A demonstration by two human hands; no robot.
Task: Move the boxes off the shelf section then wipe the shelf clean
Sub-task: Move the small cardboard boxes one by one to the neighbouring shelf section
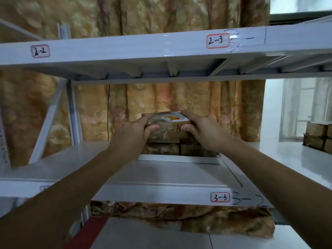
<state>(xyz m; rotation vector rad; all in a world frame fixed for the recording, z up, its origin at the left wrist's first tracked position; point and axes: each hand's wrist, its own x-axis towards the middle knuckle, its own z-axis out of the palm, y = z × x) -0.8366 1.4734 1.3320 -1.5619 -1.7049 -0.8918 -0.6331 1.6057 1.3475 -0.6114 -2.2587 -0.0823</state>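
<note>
I have my left hand [133,129] and right hand [199,126] clamped on the ends of the top box [168,123]; it looks like light, stiff cardboard with slick tape. I judge the end grip best; the stack [177,147] beneath may shift.

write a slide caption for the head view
Both hands, left hand and right hand, grip the top brown cardboard box of a stack on the white metal shelf.

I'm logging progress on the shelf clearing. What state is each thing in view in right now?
Left hand: grips the top box's left end.
Right hand: grips the top box's right end.
Top box: held on top of the stack, not yet off the shelf.
Lower boxes: stacked at the back of the shelf.
Shelf: front bare, no cloth in view.
Boxes at far right: stacked on the next section.
</note>
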